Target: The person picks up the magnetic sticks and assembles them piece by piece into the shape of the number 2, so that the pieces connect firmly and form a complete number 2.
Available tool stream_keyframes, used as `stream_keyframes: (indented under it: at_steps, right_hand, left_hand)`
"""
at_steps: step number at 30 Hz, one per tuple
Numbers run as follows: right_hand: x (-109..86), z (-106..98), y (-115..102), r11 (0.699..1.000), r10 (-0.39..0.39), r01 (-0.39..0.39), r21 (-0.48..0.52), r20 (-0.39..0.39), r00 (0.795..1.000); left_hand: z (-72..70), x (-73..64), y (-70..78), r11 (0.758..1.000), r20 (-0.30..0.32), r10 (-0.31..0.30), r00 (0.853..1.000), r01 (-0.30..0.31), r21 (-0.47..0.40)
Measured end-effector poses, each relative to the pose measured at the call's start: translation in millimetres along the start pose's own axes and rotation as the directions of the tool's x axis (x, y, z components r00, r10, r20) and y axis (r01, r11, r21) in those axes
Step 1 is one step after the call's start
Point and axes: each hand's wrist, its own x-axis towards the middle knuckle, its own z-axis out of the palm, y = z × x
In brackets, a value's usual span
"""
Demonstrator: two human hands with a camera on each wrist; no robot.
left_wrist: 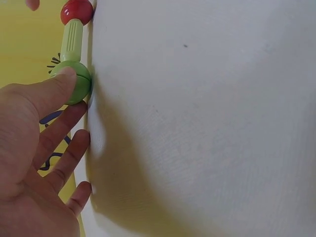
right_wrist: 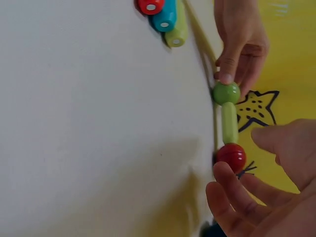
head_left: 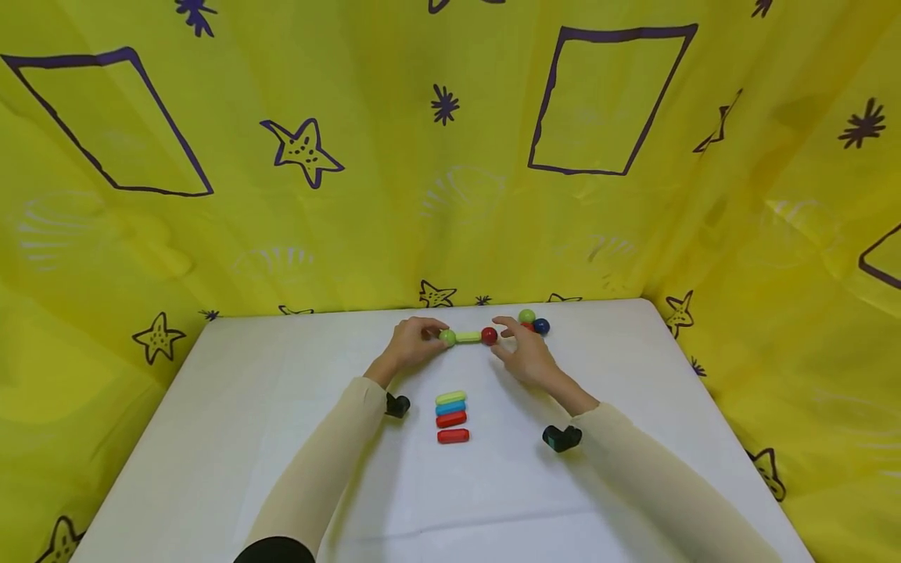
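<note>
My left hand [head_left: 411, 344] pinches a green ball [head_left: 447, 338] between thumb and fingers, near the table's far edge. A light green rod [head_left: 468, 337] joins that ball to a red ball [head_left: 489, 336], in one straight row. In the left wrist view the thumb presses on the green ball [left_wrist: 83, 88], while the other fingers are spread. My right hand [head_left: 529, 358] is beside the red ball, its fingers parted and loosely bent. The right wrist view shows a gap between its thumb and fingertips around the red ball [right_wrist: 232, 156], with no clear grip on it.
Behind the right hand lie a green ball [head_left: 527, 316], a dark blue ball [head_left: 541, 326] and a partly hidden red one [head_left: 527, 327]. Nearer me on the white table [head_left: 281, 438] are a yellow-green rod [head_left: 450, 397], a blue rod [head_left: 450, 408] and two red rods [head_left: 453, 436]. A yellow curtain [head_left: 380, 234] borders the table.
</note>
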Motion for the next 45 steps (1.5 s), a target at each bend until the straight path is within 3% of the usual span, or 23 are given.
stream_keyframes:
  at_steps: [9,21,26,28,34,39,42,45]
  right_hand:
    - [-6.6,-26.6,2.9,0.981,-0.125,0.098,0.17,0.154,0.98]
    - [-6.8,-27.8,5.7,0.953,-0.273,0.229,0.198,0.238,0.932]
    - [2.7,-24.5,0.7,0.937,-0.335,0.276,0.216,0.32,0.886]
    - [6.8,-23.1,-4.5,0.943,-0.323,0.259,0.21,0.382,0.866]
    - [17.3,-8.8,-20.1,0.951,-0.308,0.243,0.189,0.56,0.769]
    - [23.4,5.6,-30.3,0.939,-0.341,0.286,0.191,0.63,0.698]
    - [26.8,13.8,-34.8,0.93,-0.353,0.324,0.172,0.655,0.668]
    - [29.1,20.8,-39.1,0.928,-0.347,0.341,0.149,0.675,0.651]
  left_hand:
    - [0.5,1.7,-1.5,1.0,0.002,0.002,1.0,-0.002,0.019]
    - [-0.2,1.8,-2.9,0.999,0.001,0.028,1.0,-0.028,0.025]
    - [-1.1,2.8,-3.3,0.999,0.002,0.034,0.999,-0.034,0.018]
    - [-1.5,3.6,-4.0,0.999,0.004,0.034,0.999,-0.035,0.02]
    - [-2.3,4.9,-5.0,0.998,0.005,0.056,0.998,-0.056,0.035]
    - [-3.1,5.4,-7.1,0.995,-0.001,0.093,0.996,-0.092,0.04]
    - [-3.2,6.0,-8.4,0.995,0.002,0.096,0.995,-0.096,0.038]
    - [-3.2,6.4,-9.1,0.995,0.003,0.091,0.996,-0.091,0.037]
